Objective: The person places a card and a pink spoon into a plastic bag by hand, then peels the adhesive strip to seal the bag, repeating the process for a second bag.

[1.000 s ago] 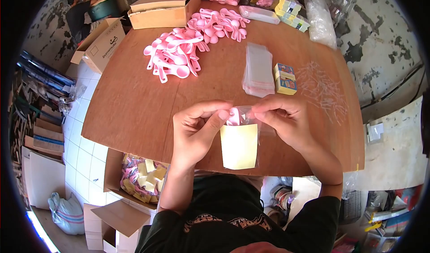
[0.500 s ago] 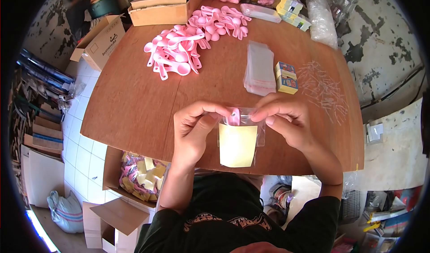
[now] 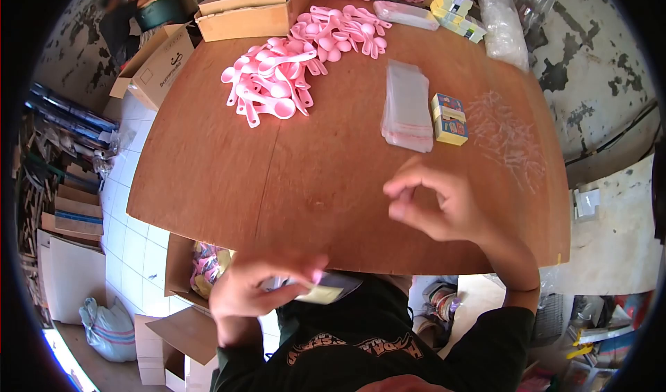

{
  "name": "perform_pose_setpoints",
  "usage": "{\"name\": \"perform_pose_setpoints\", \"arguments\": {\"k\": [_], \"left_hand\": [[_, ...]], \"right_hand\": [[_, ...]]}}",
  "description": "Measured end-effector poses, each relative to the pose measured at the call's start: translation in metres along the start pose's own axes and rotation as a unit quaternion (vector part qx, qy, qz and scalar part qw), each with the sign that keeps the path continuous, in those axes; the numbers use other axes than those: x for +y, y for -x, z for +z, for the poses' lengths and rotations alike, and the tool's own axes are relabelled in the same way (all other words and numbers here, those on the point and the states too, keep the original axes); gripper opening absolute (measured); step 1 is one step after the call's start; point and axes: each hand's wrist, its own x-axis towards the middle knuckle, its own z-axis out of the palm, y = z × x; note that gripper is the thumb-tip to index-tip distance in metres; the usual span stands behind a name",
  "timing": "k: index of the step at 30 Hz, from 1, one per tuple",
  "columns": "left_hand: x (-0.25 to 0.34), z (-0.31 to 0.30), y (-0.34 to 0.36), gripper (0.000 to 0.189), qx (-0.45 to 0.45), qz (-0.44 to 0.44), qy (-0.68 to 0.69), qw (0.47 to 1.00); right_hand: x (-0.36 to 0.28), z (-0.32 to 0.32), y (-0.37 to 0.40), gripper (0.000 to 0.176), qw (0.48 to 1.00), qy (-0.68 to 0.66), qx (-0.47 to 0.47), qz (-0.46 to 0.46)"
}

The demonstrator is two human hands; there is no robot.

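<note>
My left hand, blurred by motion, is at the table's front edge, pinching a clear plastic packet with a pale yellow card and a bit of pink inside. Over the front of the table, my right hand is raised with thumb and fingertips brought together; nothing shows in them. Beyond it lie a stack of clear plastic bags and a banded bundle of cards. Thin clear strips are scattered to their right. Pink measuring spoons form a heap at the back left of the table.
The wooden table carries a cardboard box at its back edge. Below the front left edge stands an open carton holding packets. A person is at the far upper left. Another carton stands left of the table.
My left hand has moved down and left with the packet, over the table's front edge. My right hand has let go of the packet and stays above the table.
</note>
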Motion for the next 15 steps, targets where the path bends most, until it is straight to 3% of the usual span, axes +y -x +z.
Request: {"name": "perform_pose_setpoints", "arguments": {"k": [2, 3, 4, 5, 6, 7, 8, 10, 11, 13, 14, 15], "left_hand": [[0.0, -0.01, 0.023, 0.03, -0.086, -0.08, -0.084, 0.99], [-0.004, -0.012, 0.037, 0.031, -0.111, -0.126, -0.139, 0.976], [-0.013, -0.015, 0.056, 0.028, -0.105, -0.26, -0.155, 0.947], [-0.023, -0.017, 0.072, 0.028, -0.107, -0.26, -0.155, 0.947], [-0.035, -0.02, 0.087, 0.026, -0.074, -0.349, -0.264, 0.896], [-0.047, -0.023, 0.103, 0.025, -0.038, -0.43, -0.368, 0.824], [-0.061, -0.026, 0.124, 0.025, -0.037, -0.43, -0.369, 0.823], [-0.079, -0.03, 0.153, 0.031, 0.004, -0.426, -0.5, 0.754], [-0.081, -0.031, 0.155, 0.031, 0.004, -0.426, -0.501, 0.754], [-0.076, -0.024, 0.146, 0.037, 0.024, -0.462, -0.378, 0.802], [-0.071, -0.023, 0.132, 0.036, -0.031, -0.449, -0.318, 0.835], [-0.067, -0.021, 0.119, 0.036, -0.032, -0.448, -0.317, 0.835]], "right_hand": [[0.016, -0.008, -0.003, 0.015, 0.988, 0.134, 0.067, 0.029], [0.024, -0.015, -0.01, 0.015, 0.965, 0.242, 0.098, -0.013], [0.036, -0.024, -0.014, 0.02, 0.951, 0.295, 0.096, -0.012], [0.05, -0.03, -0.014, 0.025, 0.933, 0.348, 0.092, -0.011], [0.062, -0.033, -0.013, 0.025, 0.933, 0.347, 0.093, -0.011], [0.074, -0.034, -0.012, 0.032, 0.899, 0.431, 0.077, -0.01], [0.083, -0.034, -0.01, 0.039, 0.858, 0.51, 0.062, -0.01], [0.098, -0.027, -0.003, 0.045, 0.852, 0.522, 0.036, 0.014], [0.101, -0.025, -0.001, 0.05, 0.844, 0.535, 0.009, 0.04], [0.099, -0.024, -0.001, 0.053, 0.835, 0.549, -0.005, 0.044], [0.101, -0.024, -0.001, 0.054, 0.828, 0.559, -0.003, 0.045], [0.102, -0.024, -0.001, 0.056, 0.821, 0.57, 0.0, 0.046]]}}
